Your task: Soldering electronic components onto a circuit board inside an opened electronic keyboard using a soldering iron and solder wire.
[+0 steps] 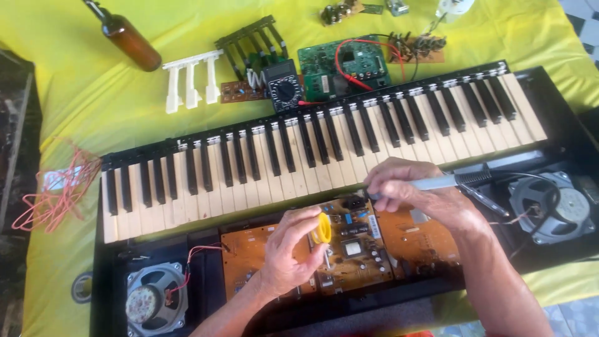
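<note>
An opened electronic keyboard (312, 150) lies on a yellow cloth, its keys facing away from me. My left hand (293, 249) holds a small yellow spool (323, 228) over the brown circuit board (349, 249) inside the case. My right hand (405, 187) grips a grey-handled soldering iron (449, 182), its tip end hidden under my fingers near the board's top edge. The iron's black cord runs off to the right.
Speakers sit in the case at the left (156, 299) and right (549, 206). Behind the keys lie a black multimeter (284, 87), a green circuit board (343, 65), loose white keys (190, 81), black keys (249, 40) and a brown bottle (128, 37). Red wire (59, 187) is tangled at left.
</note>
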